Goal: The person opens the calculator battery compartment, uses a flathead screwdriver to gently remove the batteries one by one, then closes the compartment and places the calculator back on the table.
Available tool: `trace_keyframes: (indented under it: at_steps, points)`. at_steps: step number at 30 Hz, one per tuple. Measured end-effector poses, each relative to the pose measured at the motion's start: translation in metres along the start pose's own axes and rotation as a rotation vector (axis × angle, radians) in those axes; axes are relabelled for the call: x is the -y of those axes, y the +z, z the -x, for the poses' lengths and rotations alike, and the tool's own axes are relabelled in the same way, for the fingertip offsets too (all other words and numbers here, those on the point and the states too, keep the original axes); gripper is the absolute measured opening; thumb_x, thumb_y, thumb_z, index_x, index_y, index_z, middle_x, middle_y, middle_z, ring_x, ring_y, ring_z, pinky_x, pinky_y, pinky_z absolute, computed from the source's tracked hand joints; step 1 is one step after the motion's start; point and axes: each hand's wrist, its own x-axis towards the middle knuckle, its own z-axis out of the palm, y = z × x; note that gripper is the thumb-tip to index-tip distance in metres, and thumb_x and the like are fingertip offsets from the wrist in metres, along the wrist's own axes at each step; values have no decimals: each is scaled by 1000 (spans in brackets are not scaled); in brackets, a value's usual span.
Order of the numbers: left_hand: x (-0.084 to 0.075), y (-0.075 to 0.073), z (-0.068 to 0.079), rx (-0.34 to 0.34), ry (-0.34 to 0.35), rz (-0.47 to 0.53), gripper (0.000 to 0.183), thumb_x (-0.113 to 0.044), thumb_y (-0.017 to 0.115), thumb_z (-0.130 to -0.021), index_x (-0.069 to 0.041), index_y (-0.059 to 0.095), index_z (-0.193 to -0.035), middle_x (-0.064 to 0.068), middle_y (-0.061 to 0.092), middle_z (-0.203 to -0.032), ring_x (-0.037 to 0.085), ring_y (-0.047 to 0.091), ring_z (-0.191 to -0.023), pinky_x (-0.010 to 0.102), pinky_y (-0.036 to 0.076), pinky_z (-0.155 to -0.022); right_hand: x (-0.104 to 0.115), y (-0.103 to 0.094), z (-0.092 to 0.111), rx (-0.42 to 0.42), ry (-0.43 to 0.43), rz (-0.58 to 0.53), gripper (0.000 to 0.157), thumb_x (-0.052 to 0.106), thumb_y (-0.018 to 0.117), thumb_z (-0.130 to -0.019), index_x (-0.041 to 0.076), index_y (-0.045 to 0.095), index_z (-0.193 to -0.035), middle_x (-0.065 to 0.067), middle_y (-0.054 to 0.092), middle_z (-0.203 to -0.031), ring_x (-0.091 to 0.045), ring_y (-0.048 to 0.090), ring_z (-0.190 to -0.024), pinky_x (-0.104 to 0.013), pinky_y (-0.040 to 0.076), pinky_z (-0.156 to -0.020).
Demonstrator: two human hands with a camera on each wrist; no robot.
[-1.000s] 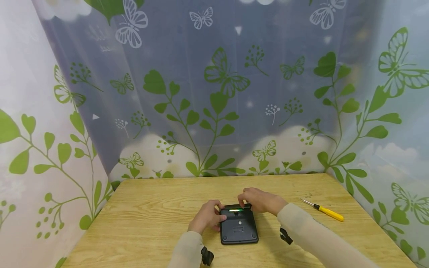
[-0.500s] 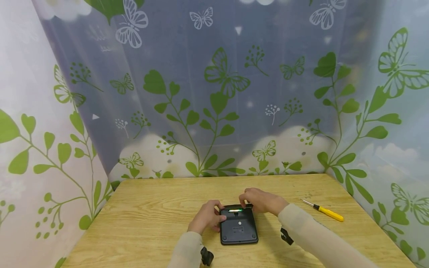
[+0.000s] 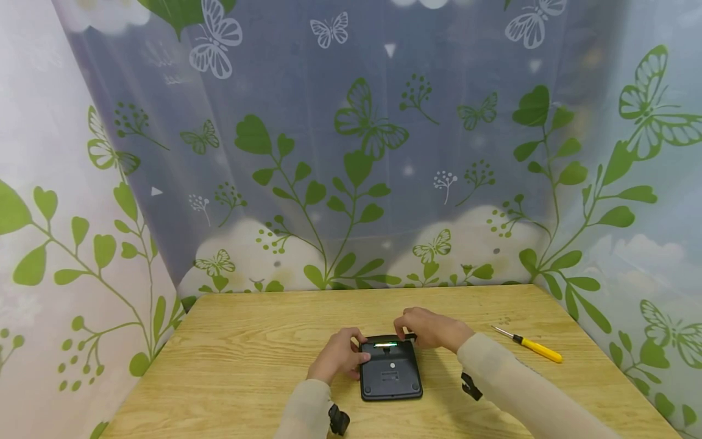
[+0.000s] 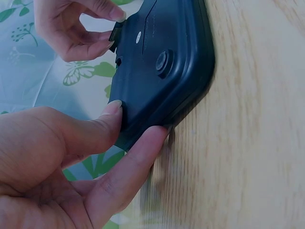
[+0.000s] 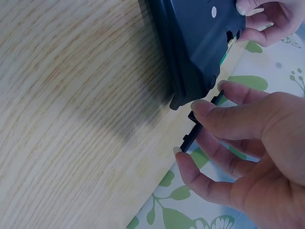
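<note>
A black desk calculator (image 3: pixel 390 383) lies back side up on the table, its rubber feet showing. Near its far edge is an opened battery slot with a shiny green battery (image 3: pixel 385 345) inside. My left hand (image 3: pixel 341 355) grips the calculator's left far corner, thumb on the back and fingers along the side. In my right hand (image 3: pixel 430 327), at the far right corner, a thin black battery cover (image 5: pixel 192 135) is pinched between thumb and fingers. The right wrist view shows this cover just off the calculator's edge, with small tabs along it.
A screwdriver (image 3: pixel 534 346) with a yellow handle lies on the table to the right, beyond my right forearm. The wooden table (image 3: pixel 252 353) meets a curtain (image 3: pixel 296 183) printed with leaves and butterflies at the back and sides.
My right hand has shifted slightly to the right with the battery cover, away from the battery slot. My left hand and the calculator have stayed in place.
</note>
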Motion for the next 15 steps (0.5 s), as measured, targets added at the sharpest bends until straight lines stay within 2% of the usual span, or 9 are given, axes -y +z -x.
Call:
trace_keyframes:
  at_steps: [7, 15]
  points:
    - [0, 0, 0, 0, 0, -1, 26, 1, 74, -93, -2, 63, -116, 14, 62, -91, 24, 69, -66, 35, 64, -55, -2, -1, 1, 9, -4, 1, 41, -21, 68, -80, 18, 66, -92, -1, 61, -95, -12, 53, -83, -30, 51, -73]
    - [0, 0, 0, 1, -2, -5, 26, 1, 74, -93, -2, 63, -116, 14, 62, -91, 24, 69, -65, 35, 64, -55, -4, -2, 3, 12, -4, -1, 43, -23, 66, -79, 18, 66, -92, -3, 63, -98, -14, 56, -86, -31, 53, -74]
